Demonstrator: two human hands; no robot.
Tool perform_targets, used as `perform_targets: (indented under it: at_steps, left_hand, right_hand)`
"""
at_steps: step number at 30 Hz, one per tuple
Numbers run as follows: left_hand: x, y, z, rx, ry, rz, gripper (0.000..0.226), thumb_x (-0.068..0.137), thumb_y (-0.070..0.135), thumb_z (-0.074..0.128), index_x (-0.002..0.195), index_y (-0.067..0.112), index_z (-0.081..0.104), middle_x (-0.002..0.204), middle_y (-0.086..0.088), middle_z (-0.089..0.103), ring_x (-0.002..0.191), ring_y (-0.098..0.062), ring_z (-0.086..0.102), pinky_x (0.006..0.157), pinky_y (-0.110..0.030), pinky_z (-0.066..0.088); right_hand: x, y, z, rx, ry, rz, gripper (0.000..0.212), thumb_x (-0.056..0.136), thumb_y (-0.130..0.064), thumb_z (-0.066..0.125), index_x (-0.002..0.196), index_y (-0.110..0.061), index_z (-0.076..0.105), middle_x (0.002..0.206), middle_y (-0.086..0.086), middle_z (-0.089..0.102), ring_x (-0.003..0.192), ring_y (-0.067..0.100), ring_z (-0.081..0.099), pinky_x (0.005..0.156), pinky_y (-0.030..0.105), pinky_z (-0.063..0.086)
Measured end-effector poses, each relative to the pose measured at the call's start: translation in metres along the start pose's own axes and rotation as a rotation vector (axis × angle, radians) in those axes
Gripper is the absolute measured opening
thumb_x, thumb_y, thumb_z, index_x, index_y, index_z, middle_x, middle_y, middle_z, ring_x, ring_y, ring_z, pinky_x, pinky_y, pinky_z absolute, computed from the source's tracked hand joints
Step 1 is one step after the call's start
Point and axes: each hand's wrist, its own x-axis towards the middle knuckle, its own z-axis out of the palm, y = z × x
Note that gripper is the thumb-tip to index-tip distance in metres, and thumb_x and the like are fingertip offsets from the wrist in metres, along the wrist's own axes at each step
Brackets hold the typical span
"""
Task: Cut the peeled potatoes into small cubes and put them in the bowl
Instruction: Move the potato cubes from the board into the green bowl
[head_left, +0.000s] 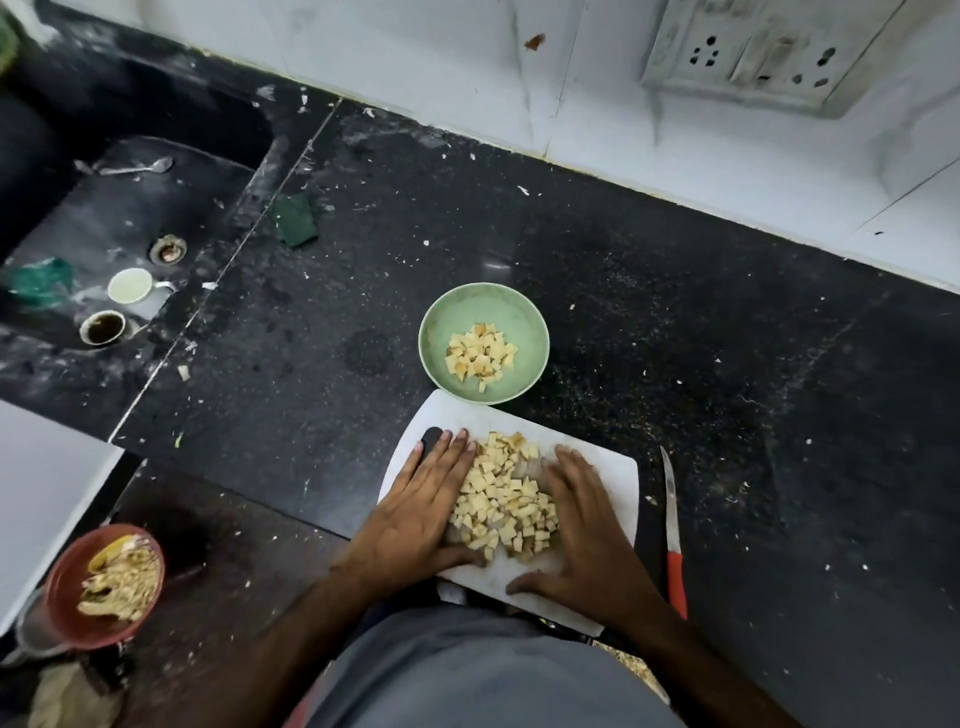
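A heap of small pale potato cubes (506, 499) lies on a white cutting board (613, 483) at the counter's front edge. My left hand (421, 512) lies flat against the heap's left side, fingers straight. My right hand (584, 525) lies flat against its right side, fingers straight, so the cubes sit between both palms. Just beyond the board stands a light green bowl (511, 306) with a smaller pile of potato cubes (480, 356) inside. A knife with a red handle (672, 530) rests on the counter to the right of the board, apart from both hands.
The black counter (727, 322) runs to a white tiled wall. A sink (119, 228) at the left holds two cups and a spoon. A green scrub pad (295, 219) lies near it. A red bowl of peelings (104, 582) sits at the lower left.
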Motion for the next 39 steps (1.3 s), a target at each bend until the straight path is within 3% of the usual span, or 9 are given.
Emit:
perform_targets:
  at_steps: [3, 9, 14, 18, 22, 26, 34, 39]
  left_hand:
    - [0.001, 0.003, 0.004, 0.010, 0.007, 0.012, 0.109, 0.090, 0.079, 0.041, 0.161, 0.010, -0.004, 0.170, -0.007, -0.005, 0.156, -0.020, -0.008, 0.126, -0.045, 0.003]
    - [0.006, 0.005, 0.006, 0.024, 0.025, 0.067, 0.100, 0.096, 0.072, 0.041, 0.161, 0.008, 0.001, 0.170, -0.009, 0.000, 0.157, -0.021, -0.004, 0.125, -0.048, 0.007]
    - [0.000, 0.003, -0.004, -0.094, 0.071, 0.068, 0.111, 0.090, 0.070, 0.057, 0.161, 0.006, 0.000, 0.170, -0.006, 0.001, 0.157, -0.021, -0.002, 0.126, -0.048, 0.003]
    - [-0.010, -0.010, -0.003, 0.044, 0.063, 0.023, 0.107, 0.093, 0.073, 0.049, 0.161, 0.006, -0.001, 0.170, -0.008, -0.003, 0.157, -0.023, -0.005, 0.126, -0.049, 0.002]
    - [-0.012, -0.018, 0.004, 0.239, 0.028, 0.048, 0.094, 0.099, 0.071, 0.035, 0.161, 0.007, 0.006, 0.170, -0.012, -0.001, 0.157, -0.025, -0.003, 0.124, -0.051, 0.010]
    - [-0.012, -0.020, 0.010, 0.305, 0.060, 0.061, 0.086, 0.102, 0.066, 0.032, 0.160, 0.005, 0.014, 0.169, -0.013, 0.006, 0.157, -0.026, 0.003, 0.123, -0.051, 0.011]
    - [-0.009, -0.012, 0.018, 0.358, 0.051, 0.067, 0.077, 0.106, 0.060, 0.026, 0.158, 0.002, 0.024, 0.168, -0.016, 0.011, 0.156, -0.028, 0.007, 0.122, -0.056, 0.016]
    - [-0.008, -0.009, 0.018, 0.269, 0.087, 0.057, 0.078, 0.106, 0.058, 0.031, 0.158, 0.001, 0.021, 0.168, -0.016, 0.011, 0.156, -0.027, 0.006, 0.124, -0.051, 0.013]
  right_hand:
    - [0.009, -0.001, 0.006, -0.017, -0.004, -0.065, 0.128, 0.064, -0.085, 0.066, 0.151, 0.001, 0.029, 0.162, 0.016, 0.012, 0.151, 0.030, 0.010, 0.120, 0.050, 0.020]
    - [0.030, 0.001, 0.007, 0.008, -0.034, -0.224, 0.105, 0.079, -0.072, 0.066, 0.149, 0.000, 0.035, 0.161, 0.014, 0.017, 0.150, 0.026, 0.015, 0.118, 0.048, 0.026]
    - [0.029, 0.003, -0.002, 0.053, -0.005, -0.258, 0.099, 0.078, -0.070, 0.069, 0.147, -0.004, 0.040, 0.161, 0.011, 0.020, 0.149, 0.024, 0.018, 0.119, 0.044, 0.024]
    - [0.046, -0.009, 0.002, -0.014, -0.009, -0.264, 0.093, 0.082, -0.072, 0.061, 0.149, -0.010, 0.040, 0.161, 0.009, 0.022, 0.150, 0.021, 0.017, 0.121, 0.039, 0.020]
    - [0.061, -0.015, 0.009, -0.186, -0.077, -0.310, 0.079, 0.090, -0.071, 0.045, 0.149, -0.018, 0.041, 0.158, 0.002, 0.032, 0.149, 0.018, 0.018, 0.118, 0.044, 0.023]
    - [0.051, -0.003, 0.009, -0.168, -0.080, -0.373, 0.070, 0.094, -0.064, 0.049, 0.143, -0.014, 0.049, 0.150, 0.004, 0.043, 0.146, 0.020, 0.027, 0.116, 0.045, 0.027]
    - [0.042, -0.002, 0.014, -0.229, -0.009, -0.411, 0.089, 0.086, -0.074, 0.051, 0.150, -0.014, 0.041, 0.161, 0.012, 0.025, 0.150, 0.034, 0.015, 0.119, 0.054, 0.018]
    - [0.042, 0.000, 0.024, -0.236, 0.061, -0.394, 0.067, 0.092, -0.062, 0.051, 0.139, -0.014, 0.056, 0.146, 0.011, 0.049, 0.140, 0.030, 0.037, 0.112, 0.050, 0.032]
